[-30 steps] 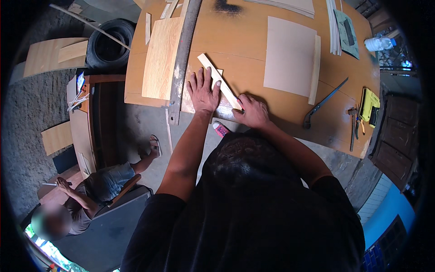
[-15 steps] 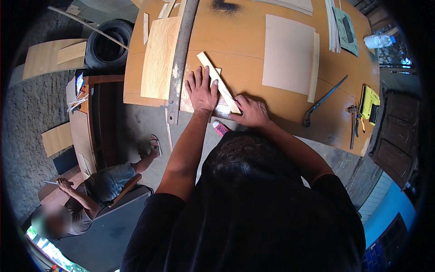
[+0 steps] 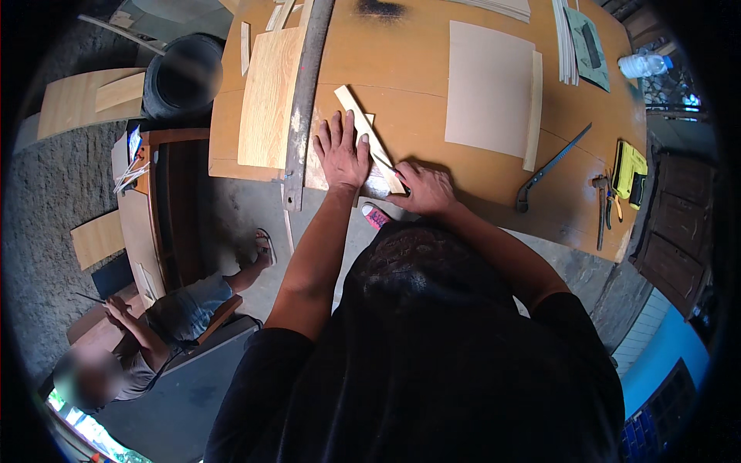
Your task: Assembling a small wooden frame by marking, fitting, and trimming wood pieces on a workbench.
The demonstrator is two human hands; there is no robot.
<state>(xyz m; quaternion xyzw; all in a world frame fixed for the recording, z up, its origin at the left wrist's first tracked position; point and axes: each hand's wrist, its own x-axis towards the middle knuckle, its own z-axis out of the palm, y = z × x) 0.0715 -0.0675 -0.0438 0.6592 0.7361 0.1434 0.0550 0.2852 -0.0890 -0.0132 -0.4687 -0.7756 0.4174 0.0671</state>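
A short pale wooden strip [image 3: 361,122] lies slanted at the near edge of the wooden table [image 3: 401,77]. My left hand [image 3: 342,158] rests flat beside it, fingers spread, with the thumb against the strip. Over the strip's near end, my right hand [image 3: 424,187] has its fingers curled in. A thin dark item shows at those fingertips, too small and covered to name. Another pale piece of wood peeks out from under the strip, mostly hidden.
Left of my hands, a long dark bar [image 3: 299,143] lies along a wood-grain board [image 3: 270,108]. To the right are a large beige sheet [image 3: 488,92], a handsaw [image 3: 552,167], a hammer [image 3: 600,208], pliers [image 3: 614,202] and a yellow tool [image 3: 631,174]. A person [image 3: 150,336] sits at lower left.
My right hand has shifted slightly left along the strip, and more of the dark item shows at its fingertips. My left hand stays put. The seated person's hands have moved.
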